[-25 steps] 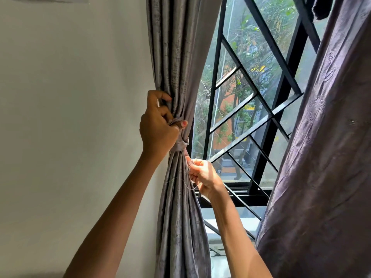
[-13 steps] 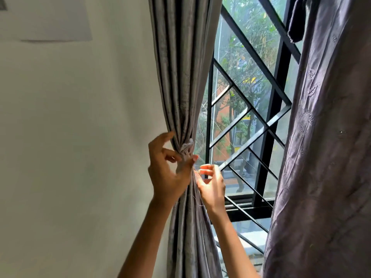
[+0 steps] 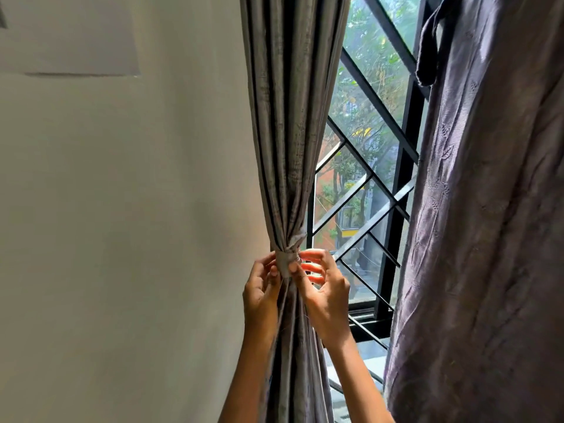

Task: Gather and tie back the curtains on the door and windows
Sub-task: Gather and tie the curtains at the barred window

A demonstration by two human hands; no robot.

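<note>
Gathered grey curtain [image 3: 290, 117] beside the black window grille [image 3: 403, 184], cinched by a pale tie-back band [image 3: 286, 264]. Left hand [image 3: 261, 296] pinching the band's left side with curled fingers; right hand [image 3: 328, 296] pinching its right side, thumb on front.

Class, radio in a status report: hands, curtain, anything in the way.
Left hand and right hand pinch the tie band. Grey curtain gathered, band round it. Purple curtain hangs loose, apart at right.

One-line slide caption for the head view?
Left hand and right hand pinch the tie band cinching the gathered grey curtain beside the barred window; a purple curtain hangs at right.
</note>
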